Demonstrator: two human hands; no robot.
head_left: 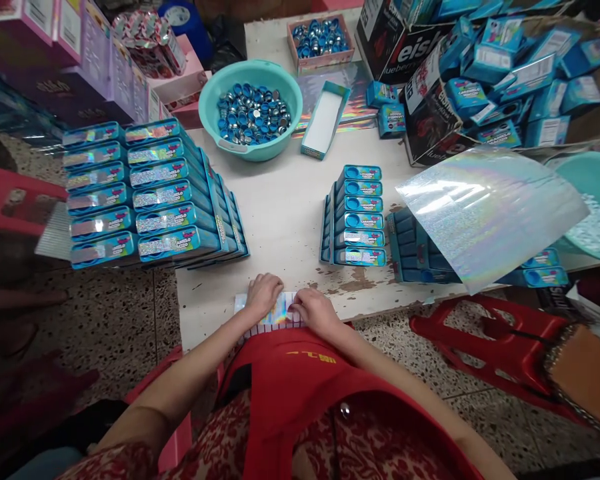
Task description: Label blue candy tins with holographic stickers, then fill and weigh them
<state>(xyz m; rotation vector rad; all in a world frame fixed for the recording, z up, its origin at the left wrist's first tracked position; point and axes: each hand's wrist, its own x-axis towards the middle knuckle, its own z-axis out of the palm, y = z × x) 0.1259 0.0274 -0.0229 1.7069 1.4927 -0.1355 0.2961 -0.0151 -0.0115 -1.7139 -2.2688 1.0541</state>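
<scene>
A row of slim pale pieces lies along the table's front edge, close to the red apron. Across it rests a shiny holographic strip. My left hand lies over the strip's left part, its fingers bent down and close together; whether they grip anything is hidden. At the right end, my right hand has thumb and forefinger curled together at the strip's edge. What is between those fingertips is too small to make out.
Stacked blue boxes stand left, with a smaller stack right of centre. A teal bowl of small caps sits behind. A holographic sheet overhangs boxes at right. A red stool stands beside the table, and cartons fill the back right.
</scene>
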